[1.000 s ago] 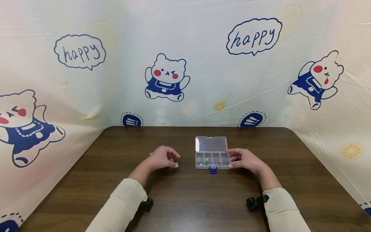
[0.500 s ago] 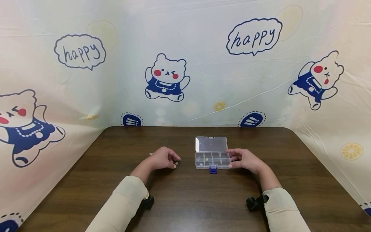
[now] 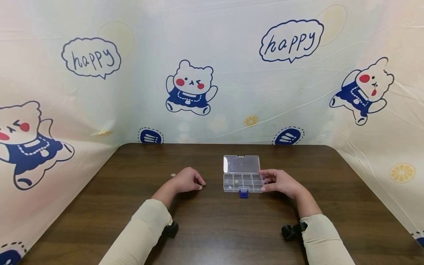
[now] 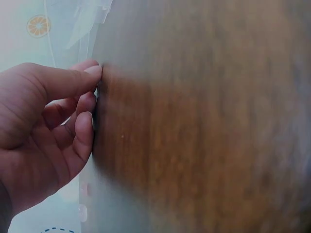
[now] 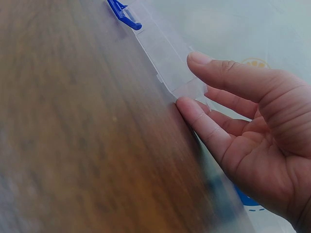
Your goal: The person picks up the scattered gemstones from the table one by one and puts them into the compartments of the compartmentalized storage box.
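Note:
A clear plastic compartment box (image 3: 243, 188) stands with its lid (image 3: 241, 164) raised, a blue latch (image 3: 243, 194) hanging at its front. A few small pale or yellowish bits lie in its left compartments. My right hand (image 3: 281, 183) holds the box's right end; in the right wrist view, the thumb and fingers lie about that end. Left of the box, my left hand (image 3: 187, 180) is low at the tabletop. Its thumb and index fingertips (image 4: 95, 72) pinch together on a small pale piece, which they almost wholly hide.
Another small clear piece (image 3: 173, 175) lies on the brown wooden table (image 3: 212, 228) behind the left wrist. In the left wrist view, small pinkish and clear pieces (image 4: 83, 212) show along the table. A printed cloth (image 3: 232, 92) hangs behind and at both sides.
The left hand has shifted slightly, and its thumb and index finger have closed over the small piece seen at their tips before. The right hand and the box stay in place.

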